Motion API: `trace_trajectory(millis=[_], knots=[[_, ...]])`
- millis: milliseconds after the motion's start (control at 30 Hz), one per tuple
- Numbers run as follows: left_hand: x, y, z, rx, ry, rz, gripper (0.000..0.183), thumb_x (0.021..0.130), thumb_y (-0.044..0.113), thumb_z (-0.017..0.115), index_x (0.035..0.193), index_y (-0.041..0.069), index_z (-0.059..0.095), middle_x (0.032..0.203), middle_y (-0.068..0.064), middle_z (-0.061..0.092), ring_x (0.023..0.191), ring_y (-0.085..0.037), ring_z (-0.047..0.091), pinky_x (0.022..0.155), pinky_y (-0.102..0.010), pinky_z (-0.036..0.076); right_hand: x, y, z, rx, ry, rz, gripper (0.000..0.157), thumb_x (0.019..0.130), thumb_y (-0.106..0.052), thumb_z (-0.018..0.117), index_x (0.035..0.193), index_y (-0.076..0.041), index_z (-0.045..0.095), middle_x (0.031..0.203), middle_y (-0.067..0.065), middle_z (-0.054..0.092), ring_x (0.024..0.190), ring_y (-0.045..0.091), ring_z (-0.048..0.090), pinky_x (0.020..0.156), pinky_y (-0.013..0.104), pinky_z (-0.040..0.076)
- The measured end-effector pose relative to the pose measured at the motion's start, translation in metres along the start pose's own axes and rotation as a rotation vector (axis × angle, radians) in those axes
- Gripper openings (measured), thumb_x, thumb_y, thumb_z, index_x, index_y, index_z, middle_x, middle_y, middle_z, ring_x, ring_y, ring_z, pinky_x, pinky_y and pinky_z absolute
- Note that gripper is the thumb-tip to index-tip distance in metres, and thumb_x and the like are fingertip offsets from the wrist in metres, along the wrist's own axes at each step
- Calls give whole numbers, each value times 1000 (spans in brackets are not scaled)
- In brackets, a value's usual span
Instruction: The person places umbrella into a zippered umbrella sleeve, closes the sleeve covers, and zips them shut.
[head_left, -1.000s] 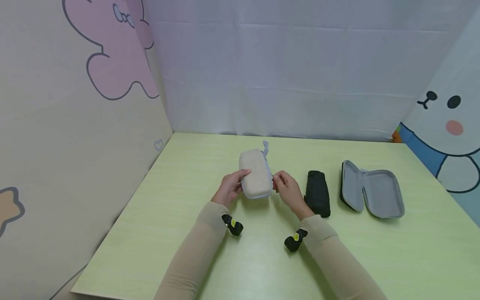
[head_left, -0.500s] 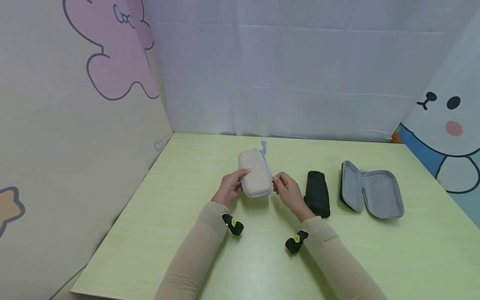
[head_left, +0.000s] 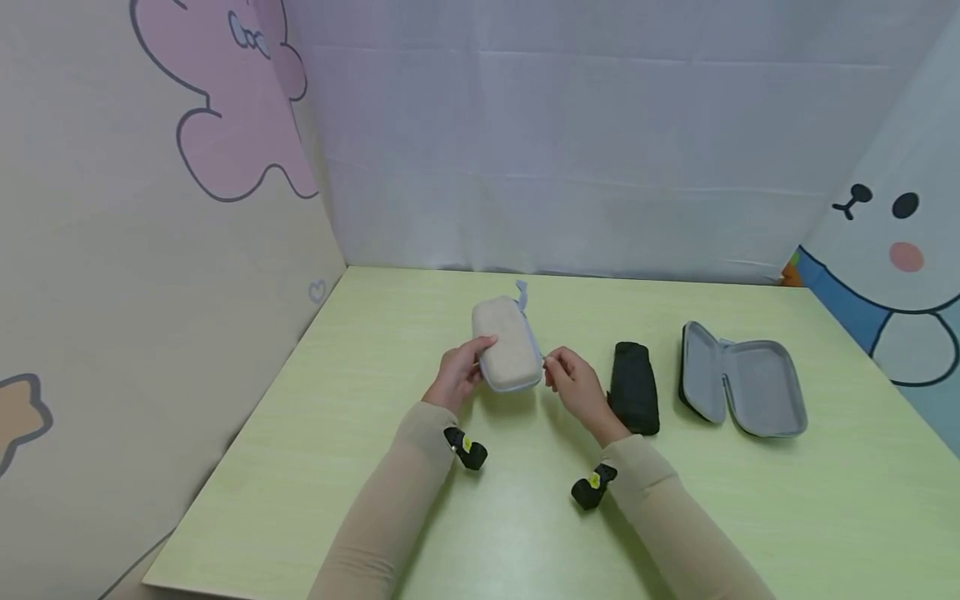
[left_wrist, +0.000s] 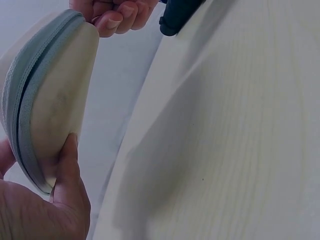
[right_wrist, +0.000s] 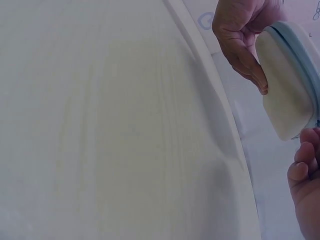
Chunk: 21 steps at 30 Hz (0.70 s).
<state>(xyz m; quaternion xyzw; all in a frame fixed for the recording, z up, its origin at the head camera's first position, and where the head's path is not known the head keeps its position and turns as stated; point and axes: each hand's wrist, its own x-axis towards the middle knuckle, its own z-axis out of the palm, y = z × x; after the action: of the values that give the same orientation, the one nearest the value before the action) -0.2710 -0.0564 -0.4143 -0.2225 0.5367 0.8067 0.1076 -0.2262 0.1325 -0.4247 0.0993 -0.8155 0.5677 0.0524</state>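
Note:
A cream zipper case [head_left: 508,348] with a light blue zipper band is held tilted above the table. My left hand [head_left: 456,375] grips its left side, thumb on the cream face and the other fingers behind. At the case's right edge, my right hand [head_left: 579,387] pinches the small zipper pull, mostly hidden by the fingertips. A light blue loop [head_left: 522,293] sticks up from the far end. In the left wrist view the blue zipper band [left_wrist: 30,85] runs round the case; the stretch I can see looks closed. The right wrist view shows the curled right fingers [right_wrist: 300,172] by the zipper.
Right of my right hand lies a black folded pouch-like bundle [head_left: 634,387], close to the forearm. Farther right, a grey-lined case [head_left: 767,387] lies open like a book. The pale green table [head_left: 300,467] meets a wall at the left and a white cloth behind.
The cream case has shifted slightly left and turned a little, with my left hand on it. My right hand stays nearly in place, still pinching at the case's right edge.

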Motion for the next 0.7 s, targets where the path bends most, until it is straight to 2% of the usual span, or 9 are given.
trace_trajectory(millis=[267,533,700], knots=[[0,1,-1,-36,11,14,58,74,16,77,122,-3,51,109,-13,60,80,-16,59,67,-23,49,-3,-2,0,-6,-7,-15,18,99,-14,46,89,-2,55,72,7,54,62,19,47,52,27,37],[1,2,-2,-79,25,9,64,73,15,77,126,-3,47,114,-14,58,90,-20,58,73,-25,50,-5,-2,0,-14,-29,-1,20,99,-15,45,92,1,55,72,6,53,64,19,48,54,27,39],[2,3,-4,-109,32,10,63,73,15,78,125,-3,47,114,-15,58,90,-21,59,72,-25,51,-5,1,1,-6,-39,-4,20,100,-16,45,92,0,54,72,7,54,63,19,47,53,28,39]])
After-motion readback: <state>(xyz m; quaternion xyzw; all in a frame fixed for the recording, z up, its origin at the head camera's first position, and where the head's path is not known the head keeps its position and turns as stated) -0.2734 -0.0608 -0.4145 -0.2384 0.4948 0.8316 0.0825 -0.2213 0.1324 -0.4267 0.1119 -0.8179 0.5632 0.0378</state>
